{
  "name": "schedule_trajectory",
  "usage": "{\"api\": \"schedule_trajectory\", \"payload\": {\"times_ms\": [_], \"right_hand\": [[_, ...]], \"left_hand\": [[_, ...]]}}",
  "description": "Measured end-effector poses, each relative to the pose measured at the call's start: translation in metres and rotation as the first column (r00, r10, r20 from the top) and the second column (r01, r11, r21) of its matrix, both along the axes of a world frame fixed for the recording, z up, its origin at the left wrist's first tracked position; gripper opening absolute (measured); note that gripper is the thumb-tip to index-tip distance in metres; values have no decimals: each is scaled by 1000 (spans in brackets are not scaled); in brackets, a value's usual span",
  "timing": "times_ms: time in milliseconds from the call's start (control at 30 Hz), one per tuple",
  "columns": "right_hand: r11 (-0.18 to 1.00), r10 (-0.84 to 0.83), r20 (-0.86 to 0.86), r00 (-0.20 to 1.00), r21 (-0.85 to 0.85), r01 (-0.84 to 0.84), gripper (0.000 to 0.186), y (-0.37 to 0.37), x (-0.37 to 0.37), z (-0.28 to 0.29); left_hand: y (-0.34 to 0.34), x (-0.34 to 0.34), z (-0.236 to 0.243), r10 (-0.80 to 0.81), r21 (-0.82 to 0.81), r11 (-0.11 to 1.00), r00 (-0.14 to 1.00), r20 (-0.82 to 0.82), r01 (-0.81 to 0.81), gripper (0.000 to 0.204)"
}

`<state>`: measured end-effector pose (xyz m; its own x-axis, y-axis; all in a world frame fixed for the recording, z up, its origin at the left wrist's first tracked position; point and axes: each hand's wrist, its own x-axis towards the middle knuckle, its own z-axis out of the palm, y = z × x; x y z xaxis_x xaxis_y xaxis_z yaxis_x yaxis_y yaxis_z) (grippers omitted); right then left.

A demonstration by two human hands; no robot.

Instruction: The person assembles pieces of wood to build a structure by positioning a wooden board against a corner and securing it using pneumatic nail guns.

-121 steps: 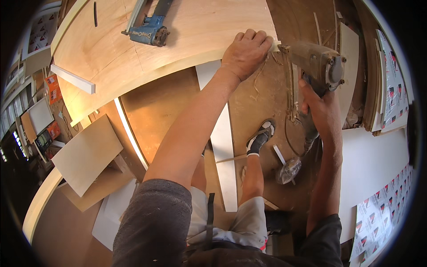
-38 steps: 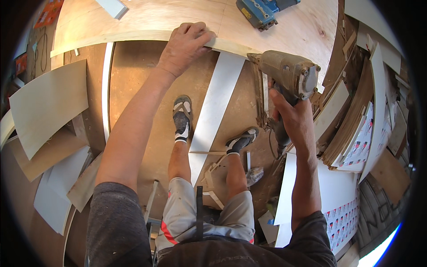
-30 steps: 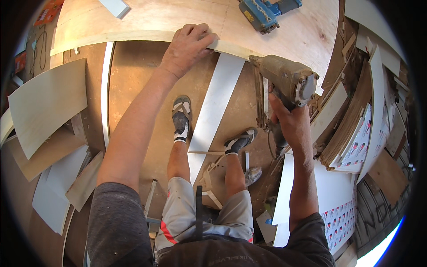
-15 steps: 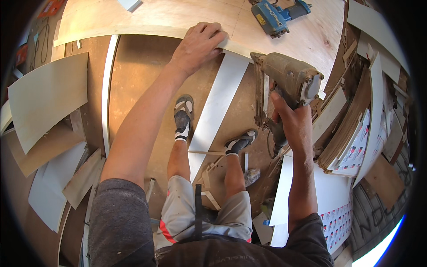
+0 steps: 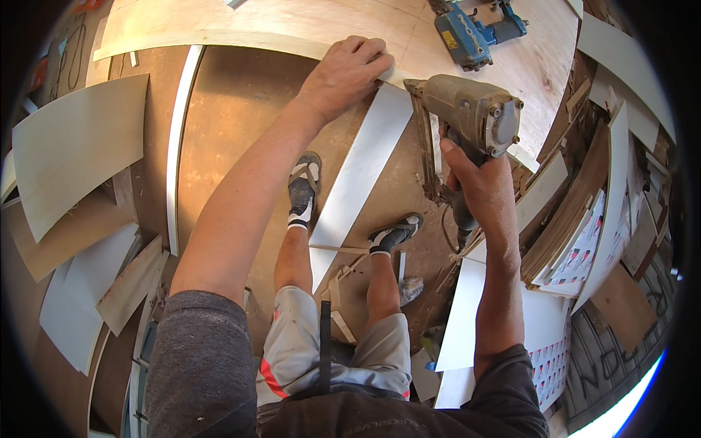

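My left hand (image 5: 347, 77) rests on the near edge of a large pale plywood panel (image 5: 307, 18), its fingers curled over a thin wood strip (image 5: 241, 42) that runs along that edge. In my right hand (image 5: 478, 182) is a dusty grey-brown nail gun (image 5: 467, 109), gripped by its handle. The gun's nose is close to the strip, just right of my left hand; whether it touches I cannot tell. A second, blue nail gun (image 5: 467, 40) lies on the panel beyond. Under the panel edge, a long white board (image 5: 365, 168) slants down between my feet.
Curved wooden sheets (image 5: 80, 146) and white offcuts (image 5: 84, 299) lean at the left. A stack of boards (image 5: 577, 219) and scrap wood crowd the right. An air hose (image 5: 447, 233) hangs below the gun. Small wood scraps (image 5: 339, 292) lie on the floor near my feet.
My left hand has shifted slightly right along the edge. The nail gun in my right hand has moved a little up and left, nearer the left hand. The view has shifted a little.
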<state>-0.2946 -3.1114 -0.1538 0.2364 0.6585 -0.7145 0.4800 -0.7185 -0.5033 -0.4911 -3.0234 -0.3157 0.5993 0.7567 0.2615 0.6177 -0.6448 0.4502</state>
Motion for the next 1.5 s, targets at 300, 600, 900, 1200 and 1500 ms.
{"api": "schedule_trajectory", "payload": {"times_ms": [300, 600, 900, 1200, 1500], "right_hand": [[996, 90, 70, 993, 21, -92, 27, 3, 10, -4], [995, 98, 130, 987, 14, -100, 39, -5, 12, -5], [992, 121, 122, 985, 25, -125, 33, 4, -19, 16], [993, 102, 120, 988, 51, -109, 28, 9, -44, 22], [996, 85, 182, 980, -10, -84, 22, 24, -83, 36]], "left_hand": [[0, 2, 3, -4, -23, 1000, 998, -66, 3, 39], [0, 3, 6, 0, 2, 1000, 1000, -3, 0, 40], [0, -11, 30, 26, -85, 996, 999, 39, -23, 44], [-51, -124, 45, 882, -768, 414, 425, 204, -490, 52], [74, -234, 49, 994, -982, -66, -96, -50, -175, 34]]}}
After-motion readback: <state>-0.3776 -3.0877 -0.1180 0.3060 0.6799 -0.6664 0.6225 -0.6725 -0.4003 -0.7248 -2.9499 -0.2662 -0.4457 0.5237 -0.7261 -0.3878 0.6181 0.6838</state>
